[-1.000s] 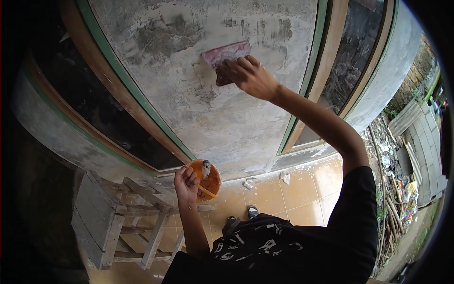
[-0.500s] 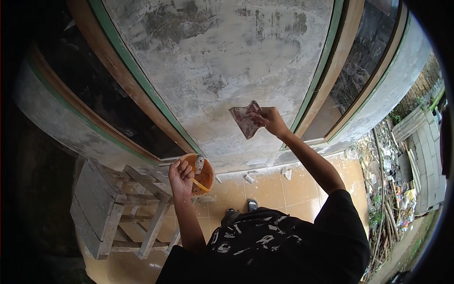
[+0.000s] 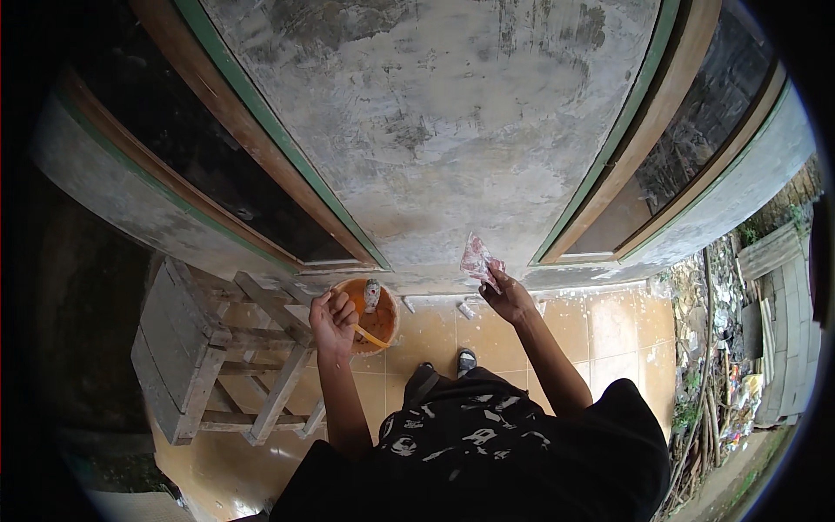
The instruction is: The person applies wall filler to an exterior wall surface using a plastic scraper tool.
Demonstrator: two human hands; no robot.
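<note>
My right hand (image 3: 507,297) pinches a thin reddish-brown sheet (image 3: 477,259) smeared with white, its lower corner between thumb and fingers. The sheet is held up in front of the patchy grey-white wall (image 3: 417,165), near its foot; whether it touches the wall I cannot tell. On the left, my left hand (image 3: 334,322) is closed in a fist round the yellow handle (image 3: 372,337) of an orange bucket (image 3: 397,324). A whitish, red-spotted object (image 3: 372,296) leans inside the bucket, its kind unclear. The fist hides part of the bucket's left rim.
A rough wooden stand (image 3: 187,348) is close by on the left. Wood-framed windows (image 3: 235,174) flank the wall on both sides. White scraps (image 3: 467,310) lie on the tan tiled floor (image 3: 557,335). Rubbish and branches (image 3: 709,365) lie beyond the floor's right edge.
My right hand has come down and nearer to me with the sheet, which now shows narrower and turned. My left hand and the bucket keep nearly the same place. The view has shifted slightly.
</note>
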